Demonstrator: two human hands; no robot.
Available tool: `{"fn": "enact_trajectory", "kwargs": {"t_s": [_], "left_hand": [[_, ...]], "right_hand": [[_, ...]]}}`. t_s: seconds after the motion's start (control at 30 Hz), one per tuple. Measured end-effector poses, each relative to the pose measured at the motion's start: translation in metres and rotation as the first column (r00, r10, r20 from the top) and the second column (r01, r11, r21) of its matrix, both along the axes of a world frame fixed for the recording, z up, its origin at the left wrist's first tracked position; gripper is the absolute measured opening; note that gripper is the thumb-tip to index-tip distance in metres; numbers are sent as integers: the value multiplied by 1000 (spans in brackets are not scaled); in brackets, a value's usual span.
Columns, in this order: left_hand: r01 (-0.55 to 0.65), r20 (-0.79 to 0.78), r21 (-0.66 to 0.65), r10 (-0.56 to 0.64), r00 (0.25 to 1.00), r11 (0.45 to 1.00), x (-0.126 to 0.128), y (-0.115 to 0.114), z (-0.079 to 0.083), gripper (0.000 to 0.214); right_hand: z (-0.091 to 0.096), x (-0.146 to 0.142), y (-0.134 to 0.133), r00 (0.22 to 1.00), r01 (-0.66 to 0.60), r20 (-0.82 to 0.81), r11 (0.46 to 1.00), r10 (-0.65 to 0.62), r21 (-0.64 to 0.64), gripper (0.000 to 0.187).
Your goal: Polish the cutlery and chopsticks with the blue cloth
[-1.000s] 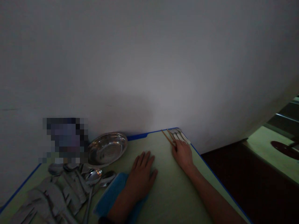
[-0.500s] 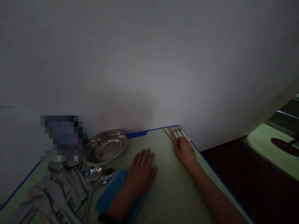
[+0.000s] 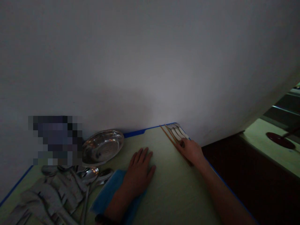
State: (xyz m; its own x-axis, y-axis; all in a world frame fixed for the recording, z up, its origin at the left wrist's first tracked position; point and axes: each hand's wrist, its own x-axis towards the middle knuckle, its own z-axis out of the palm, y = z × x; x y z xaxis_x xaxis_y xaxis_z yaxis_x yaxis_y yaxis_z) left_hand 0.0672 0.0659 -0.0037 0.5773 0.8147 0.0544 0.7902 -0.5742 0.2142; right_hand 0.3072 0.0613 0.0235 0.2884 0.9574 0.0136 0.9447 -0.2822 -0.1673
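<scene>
My left hand (image 3: pixel 139 173) lies flat with fingers spread, its wrist over a folded blue cloth (image 3: pixel 109 190) and its fingers on the pale tabletop. At the far right corner, my right hand (image 3: pixel 191 150) has its fingers pinched at a thin wooden chopstick (image 3: pixel 171 133). A second chopstick (image 3: pixel 167 137) lies just left of it and runs on beneath the hand. Beside them, close to my fingertips, several forks (image 3: pixel 177 132) with white handles lie side by side, tines toward the wall. My palm hides the fingertips in part.
An oval metal dish (image 3: pixel 104 148) stands by the wall. Left of my left hand lie metal spoons (image 3: pixel 90 175) and a pile of pale-handled cutlery (image 3: pixel 50 195). A blue edge (image 3: pixel 134 133) borders the table. Another table (image 3: pixel 260 134) is at right, beyond dark floor.
My right hand has shifted slightly to the right and toward me, showing more of the chopsticks and fork handles. My left hand stays on the table. The view has turned a little.
</scene>
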Motion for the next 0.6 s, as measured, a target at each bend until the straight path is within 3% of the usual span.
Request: {"fn": "enact_trajectory", "kwargs": {"t_s": [0.23, 0.37, 0.6], "left_hand": [[4, 4, 11, -4, 1000, 1000, -1, -1, -3, 52], [2, 14, 18, -3, 1000, 1000, -1, -1, -4, 51], [5, 25, 17, -6, 1000, 1000, -2, -1, -3, 51]], "right_hand": [[0, 0, -5, 999, 39, 19, 999, -38, -24, 42], [-2, 2, -5, 1000, 27, 0, 996, -27, -89, 38], [-4, 2, -3, 1000, 22, -18, 996, -23, -85, 31]]}}
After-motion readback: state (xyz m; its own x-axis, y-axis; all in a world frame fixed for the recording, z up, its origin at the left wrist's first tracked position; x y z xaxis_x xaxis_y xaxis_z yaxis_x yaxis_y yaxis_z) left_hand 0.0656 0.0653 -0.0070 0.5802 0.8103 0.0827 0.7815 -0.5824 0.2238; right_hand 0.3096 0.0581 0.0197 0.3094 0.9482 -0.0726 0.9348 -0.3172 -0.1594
